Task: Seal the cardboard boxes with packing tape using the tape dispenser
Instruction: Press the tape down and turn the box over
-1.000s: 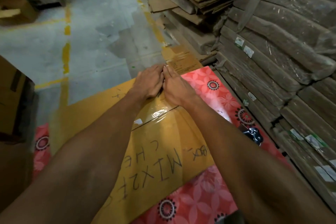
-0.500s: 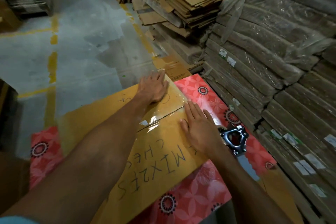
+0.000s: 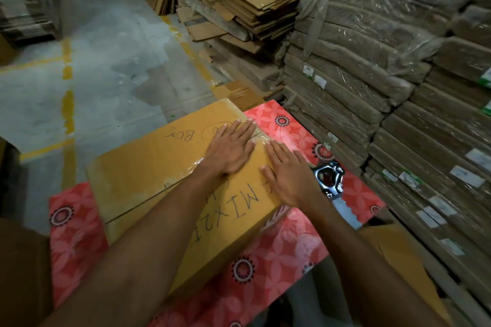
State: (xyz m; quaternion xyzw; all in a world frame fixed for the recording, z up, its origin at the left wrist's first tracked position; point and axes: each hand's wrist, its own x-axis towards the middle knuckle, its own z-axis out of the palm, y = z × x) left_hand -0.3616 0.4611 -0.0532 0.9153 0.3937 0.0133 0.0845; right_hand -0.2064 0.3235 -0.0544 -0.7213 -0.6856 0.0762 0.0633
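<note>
Head view of a sealing station. A yellow-brown rectangular cardboard box (image 3: pixel 159 167), its lid marked with black handwritten letters, lies on a red sheet printed with pale flowers and black rosettes (image 3: pixel 265 260) that covers the work surface. The box sits diagonally, one corner pointing away from the person. A strip of clear glossy packing tape (image 3: pixel 191 167) runs along the centre seam of the lid towards the far right edge, wrinkled where it catches the light. The left hand (image 3: pixel 231 151) lies flat on the lid over the taped seam, fingers straight and together, grasping nothing, its fingertips close to the far edge. The right hand (image 3: pixel 287 175) lies flat just beside it on the near flap, fingers likewise extended and released, palm down on the cardboard; the two hands are near each other but apart. The shiny metal tape dispenser (image 3: pixel 328 179) rests on the red sheet just beside the right hand and the right edge of the box, held by neither hand; its pale serrated blade (image 3: pixel 345 211) extends towards the person. Whether the dispenser touches the box cannot be told. To the right stand tall stacks of flattened brown cartons bundled in clear plastic wrap (image 3: pixel 372 87), several bearing small white labels. Behind the box lies a looser pile of flattened cardboard sheets (image 3: pixel 252 8). To the left is grey concrete floor (image 3: pixel 106 48) crossed by worn yellow painted lines (image 3: pixel 67 103).
</note>
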